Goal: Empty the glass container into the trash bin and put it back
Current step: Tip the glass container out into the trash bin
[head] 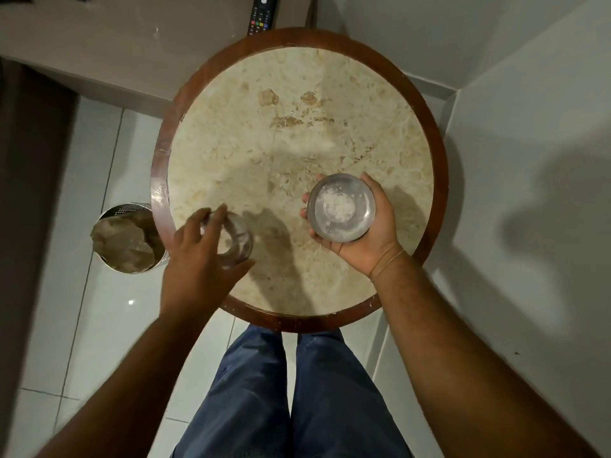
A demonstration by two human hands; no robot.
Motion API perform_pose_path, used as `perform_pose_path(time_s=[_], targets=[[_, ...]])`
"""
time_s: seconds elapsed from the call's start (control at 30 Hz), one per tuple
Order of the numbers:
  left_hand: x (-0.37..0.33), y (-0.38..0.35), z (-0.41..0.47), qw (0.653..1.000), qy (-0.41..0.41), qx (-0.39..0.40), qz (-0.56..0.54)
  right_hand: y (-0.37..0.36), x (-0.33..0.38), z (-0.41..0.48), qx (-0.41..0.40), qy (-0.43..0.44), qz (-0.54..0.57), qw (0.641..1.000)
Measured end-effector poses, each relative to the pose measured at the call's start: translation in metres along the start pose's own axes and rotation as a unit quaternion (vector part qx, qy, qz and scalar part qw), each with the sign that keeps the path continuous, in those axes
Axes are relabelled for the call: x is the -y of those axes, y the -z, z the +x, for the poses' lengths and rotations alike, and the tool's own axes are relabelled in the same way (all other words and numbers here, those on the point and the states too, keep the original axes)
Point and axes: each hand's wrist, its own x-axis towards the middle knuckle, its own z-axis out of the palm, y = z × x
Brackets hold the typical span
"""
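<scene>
A clear glass container [235, 240] stands on the round marble table [297, 133] near its left edge. My left hand [201, 259] reaches over it from the left, fingers on its far side and thumb on its near side, slightly blurred. My right hand [363, 236] is palm up over the table's right part. It holds a round metal lid [340, 208] with white crumbs inside. The trash bin [129, 239], a metal cylinder lined with a bag, stands on the floor just left of the table.
The table has a dark wooden rim [158, 180]. A remote control [263, 13] lies on a beige surface behind the table. White walls close in on the right. My legs in blue trousers [287, 391] stand at the table's near edge on white floor tiles.
</scene>
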Motion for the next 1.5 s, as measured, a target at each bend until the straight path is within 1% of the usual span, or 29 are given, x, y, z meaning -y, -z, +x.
perform_pose_path(time_s=[0.13, 0.23, 0.4, 0.47, 0.53, 0.6, 0.7, 0.77, 0.8, 0.83, 0.9, 0.93, 1.0, 1.03, 1.1, 1.13, 1.17, 1.23, 1.3, 1.37, 1.4, 1.5], targets=[[0.041, -0.001, -0.041, 0.997, 0.069, -0.014, -0.015, -0.044, -0.015, 0.011, 0.014, -0.009, -0.048, 0.999], [0.058, -0.005, -0.077, 0.992, 0.114, -0.024, -0.038, -0.079, -0.037, 0.024, 0.026, -0.031, -0.075, 0.996], [0.074, -0.016, -0.128, 0.972, 0.194, -0.042, -0.126, -0.136, -0.084, 0.044, 0.029, -0.079, -0.120, 0.989], [0.082, -0.020, -0.147, 0.960, 0.213, -0.059, -0.171, -0.160, -0.110, 0.053, 0.022, -0.098, -0.150, 0.984], [0.085, -0.023, -0.158, 0.952, 0.217, -0.056, -0.210, -0.180, -0.132, 0.061, 0.015, -0.106, -0.174, 0.979], [0.096, -0.025, -0.165, 0.942, 0.229, -0.057, -0.239, -0.204, -0.158, 0.073, 0.028, -0.115, -0.223, 0.968], [0.120, -0.028, -0.170, 0.928, 0.244, -0.090, -0.268, -0.239, -0.196, 0.096, 0.043, -0.103, -0.330, 0.937], [0.140, -0.031, -0.174, 0.913, 0.266, -0.116, -0.285, -0.261, -0.230, 0.117, 0.021, -0.076, -0.405, 0.911], [0.151, -0.033, -0.178, 0.904, 0.278, -0.129, -0.297, -0.267, -0.250, 0.128, 0.011, -0.048, -0.454, 0.890], [0.162, -0.035, -0.181, 0.896, 0.287, -0.143, -0.307, -0.269, -0.265, 0.139, 0.013, -0.005, -0.508, 0.861], [0.184, -0.042, -0.190, 0.876, 0.314, -0.170, -0.325, -0.270, -0.295, 0.157, 0.051, 0.083, -0.624, 0.775], [0.196, -0.045, -0.196, 0.865, 0.332, -0.178, -0.330, -0.269, -0.307, 0.165, 0.069, 0.127, -0.661, 0.737], [0.218, -0.055, -0.207, 0.847, 0.370, -0.189, -0.331, -0.265, -0.331, 0.184, 0.094, 0.199, -0.701, 0.678], [0.226, -0.059, -0.212, 0.841, 0.384, -0.190, -0.330, -0.261, -0.341, 0.195, 0.109, 0.220, -0.723, 0.646], [0.239, -0.067, -0.222, 0.825, 0.409, -0.197, -0.336, -0.249, -0.365, 0.221, 0.138, 0.216, -0.781, 0.569], [0.243, -0.070, -0.227, 0.818, 0.418, -0.202, -0.340, -0.243, -0.377, 0.233, 0.138, 0.203, -0.808, 0.535], [0.246, -0.074, -0.230, 0.813, 0.424, -0.205, -0.343, -0.239, -0.384, 0.242, 0.131, 0.200, -0.825, 0.512], [0.252, -0.080, -0.231, 0.798, 0.437, -0.208, -0.360, -0.239, -0.395, 0.252, 0.122, 0.211, -0.838, 0.488], [0.258, -0.087, -0.230, 0.774, 0.456, -0.211, -0.385, -0.241, -0.405, 0.257, 0.143, 0.228, -0.845, 0.462], [0.260, -0.091, -0.227, 0.768, 0.459, -0.209, -0.395, -0.245, -0.406, 0.257, 0.155, 0.246, -0.849, 0.442], [0.260, -0.095, -0.227, 0.766, 0.461, -0.206, -0.398, -0.245, -0.406, 0.257, 0.158, 0.255, -0.850, 0.433], [0.261, -0.098, -0.222, 0.760, 0.459, -0.210, -0.410, -0.245, -0.407, 0.259, 0.174, 0.291, -0.838, 0.427]])
